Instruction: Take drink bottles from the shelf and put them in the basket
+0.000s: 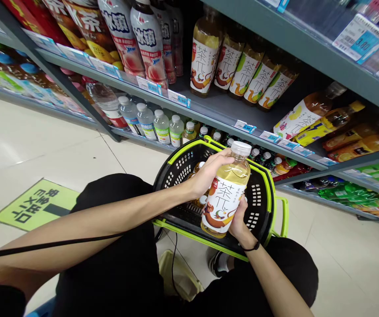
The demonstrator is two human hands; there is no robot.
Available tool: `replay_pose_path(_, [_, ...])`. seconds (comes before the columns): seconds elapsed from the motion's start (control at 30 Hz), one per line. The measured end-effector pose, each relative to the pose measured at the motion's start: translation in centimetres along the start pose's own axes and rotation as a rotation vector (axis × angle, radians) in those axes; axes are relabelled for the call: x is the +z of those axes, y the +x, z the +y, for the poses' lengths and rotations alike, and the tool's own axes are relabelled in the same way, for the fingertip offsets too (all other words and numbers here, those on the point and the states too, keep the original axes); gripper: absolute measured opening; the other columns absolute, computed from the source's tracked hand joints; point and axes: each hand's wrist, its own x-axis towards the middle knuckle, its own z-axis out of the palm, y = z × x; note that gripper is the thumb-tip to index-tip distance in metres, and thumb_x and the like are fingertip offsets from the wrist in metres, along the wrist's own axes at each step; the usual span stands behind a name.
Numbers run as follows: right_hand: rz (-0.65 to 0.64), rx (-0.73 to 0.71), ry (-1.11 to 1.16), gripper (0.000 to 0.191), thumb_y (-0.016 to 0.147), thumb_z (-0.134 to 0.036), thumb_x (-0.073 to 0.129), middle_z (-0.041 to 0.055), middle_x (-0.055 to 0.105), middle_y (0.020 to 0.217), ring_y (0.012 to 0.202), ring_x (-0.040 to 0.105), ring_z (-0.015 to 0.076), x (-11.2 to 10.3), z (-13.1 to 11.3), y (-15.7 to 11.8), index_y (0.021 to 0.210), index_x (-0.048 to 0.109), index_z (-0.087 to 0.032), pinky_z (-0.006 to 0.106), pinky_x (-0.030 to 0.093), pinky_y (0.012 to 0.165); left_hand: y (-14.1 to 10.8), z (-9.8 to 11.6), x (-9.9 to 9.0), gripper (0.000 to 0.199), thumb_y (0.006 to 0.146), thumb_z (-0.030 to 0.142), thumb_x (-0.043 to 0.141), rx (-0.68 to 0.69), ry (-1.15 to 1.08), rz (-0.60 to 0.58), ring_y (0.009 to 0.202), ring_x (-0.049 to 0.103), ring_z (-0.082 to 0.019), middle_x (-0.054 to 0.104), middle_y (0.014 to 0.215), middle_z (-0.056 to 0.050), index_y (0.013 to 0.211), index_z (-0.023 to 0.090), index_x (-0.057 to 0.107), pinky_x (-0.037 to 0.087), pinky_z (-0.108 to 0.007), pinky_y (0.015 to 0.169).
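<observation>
A clear bottle of yellow tea point(226, 191) with a white label and white cap is held tilted above a black and green basket point(258, 193). My left hand point(207, 174) grips it near the shoulder, fingers behind the neck. Lower down, my right hand point(239, 220) holds the bottle's right side near its base; part of that hand is hidden behind the bottle. Inside the basket, partly covered by my left hand and the bottle, lie bottles with white caps.
Ahead stands a grey shelf point(209, 108) with similar tea bottles point(204, 57), peach drink bottles point(148, 42) and smaller bottles below. A green floor sign point(32, 204) lies at the left. My knees flank the basket.
</observation>
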Motion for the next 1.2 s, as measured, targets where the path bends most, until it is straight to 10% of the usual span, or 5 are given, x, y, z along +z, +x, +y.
replay_pose_path(0.5, [-0.016,-0.209,-0.117,0.084,0.077,-0.086,0.058,0.0111,0.076,0.121,0.125,0.065,0.0354,-0.3,0.6,-0.6,0.134,0.067,-0.025,0.052,0.052,0.108,-1.6,0.9,0.4,0.047,0.087,0.046,0.062,0.047,0.11,-0.201,0.085,0.064,-0.022,0.072,0.108,-0.012,0.12,0.012,0.065,0.048,-0.031,0.075])
replay_pose_path(1.2, [-0.087,-0.149,-0.092,0.084,0.072,-0.089,0.061,0.0095,0.073,0.127,0.129,0.063,0.0347,-1.6,1.5,-1.1,0.13,0.07,-0.03,0.052,0.057,0.103,-2.1,1.1,0.3,0.052,0.087,0.053,0.063,0.083,0.185,-0.275,0.092,0.063,-0.024,0.07,0.112,-0.013,0.12,0.012,0.064,0.049,-0.032,0.077])
